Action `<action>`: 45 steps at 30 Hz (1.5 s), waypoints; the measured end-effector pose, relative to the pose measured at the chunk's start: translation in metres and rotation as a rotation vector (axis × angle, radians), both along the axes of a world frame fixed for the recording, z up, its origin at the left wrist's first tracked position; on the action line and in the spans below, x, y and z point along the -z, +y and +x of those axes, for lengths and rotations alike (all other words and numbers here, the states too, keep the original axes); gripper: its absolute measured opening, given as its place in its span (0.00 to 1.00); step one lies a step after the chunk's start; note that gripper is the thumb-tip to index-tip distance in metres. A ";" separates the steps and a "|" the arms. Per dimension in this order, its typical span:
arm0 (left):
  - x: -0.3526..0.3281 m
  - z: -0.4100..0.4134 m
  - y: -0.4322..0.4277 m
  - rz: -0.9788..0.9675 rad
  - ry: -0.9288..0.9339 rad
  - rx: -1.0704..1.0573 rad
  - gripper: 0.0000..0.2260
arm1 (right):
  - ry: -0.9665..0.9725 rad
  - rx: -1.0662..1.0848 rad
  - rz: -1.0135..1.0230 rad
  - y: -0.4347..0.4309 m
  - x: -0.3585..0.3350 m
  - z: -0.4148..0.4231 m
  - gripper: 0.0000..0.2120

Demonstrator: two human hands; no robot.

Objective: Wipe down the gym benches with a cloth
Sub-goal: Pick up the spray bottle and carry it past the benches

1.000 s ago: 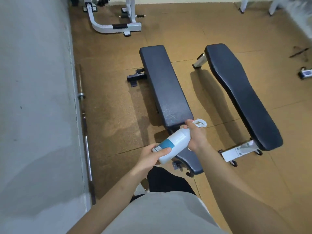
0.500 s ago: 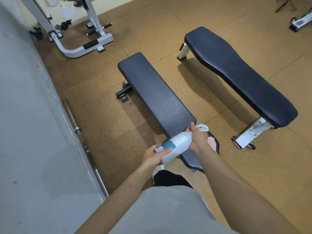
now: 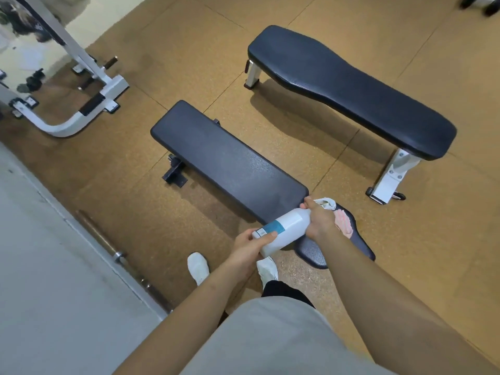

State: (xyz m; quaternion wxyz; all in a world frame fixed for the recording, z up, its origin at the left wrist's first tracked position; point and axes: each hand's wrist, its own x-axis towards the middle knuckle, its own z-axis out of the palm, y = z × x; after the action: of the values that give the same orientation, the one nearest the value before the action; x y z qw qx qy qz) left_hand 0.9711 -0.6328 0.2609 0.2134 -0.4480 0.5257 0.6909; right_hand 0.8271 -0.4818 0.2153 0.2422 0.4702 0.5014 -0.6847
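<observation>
Two dark padded benches stand on the brown floor: a near bench (image 3: 230,163) right in front of me and a far bench (image 3: 351,87) with white legs to the right. I hold a white spray bottle (image 3: 286,228) with a teal label sideways over the near bench's seat end. My left hand (image 3: 250,246) grips its base. My right hand (image 3: 320,219) grips its neck at the white trigger head (image 3: 326,203). A pink cloth (image 3: 343,223) lies on the small seat pad (image 3: 357,239), partly hidden by my right hand.
A white machine frame (image 3: 81,115) stands at the back left. A barbell (image 3: 116,253) lies along the edge of the grey wall on the left. My white shoes (image 3: 198,266) stand just short of the near bench. Open floor lies between the two benches.
The view has swung and closed in, so both benches now sit more diagonally and larger. The pink cloth has come into view. Both hands keep the same hold on the bottle.
</observation>
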 end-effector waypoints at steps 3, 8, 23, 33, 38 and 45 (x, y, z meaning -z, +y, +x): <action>0.003 -0.002 -0.016 -0.008 0.003 0.135 0.24 | 0.008 0.087 -0.019 -0.003 -0.002 0.008 0.04; -0.004 0.003 -0.054 0.053 0.000 0.227 0.26 | 0.039 0.170 0.039 -0.025 -0.018 0.030 0.06; -0.027 0.003 -0.167 0.043 0.071 0.462 0.24 | 0.087 0.381 0.066 -0.117 -0.041 0.069 0.08; -0.030 -0.037 -0.177 0.036 -0.037 0.455 0.24 | -0.002 0.359 0.007 -0.130 -0.017 0.033 0.13; -0.023 -0.070 -0.180 -0.004 -0.111 0.475 0.24 | -0.126 0.388 -0.002 -0.136 0.003 0.014 0.11; -0.008 -0.098 -0.174 -0.033 -0.153 0.522 0.26 | -0.148 0.375 -0.052 -0.128 0.018 -0.003 0.16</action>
State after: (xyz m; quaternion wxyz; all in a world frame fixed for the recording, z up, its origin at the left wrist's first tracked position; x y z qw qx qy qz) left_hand 0.8733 -0.8070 0.2693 0.4162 -0.3517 0.6168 0.5681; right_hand 0.8244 -0.6097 0.1976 0.1586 0.5982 0.3681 -0.6939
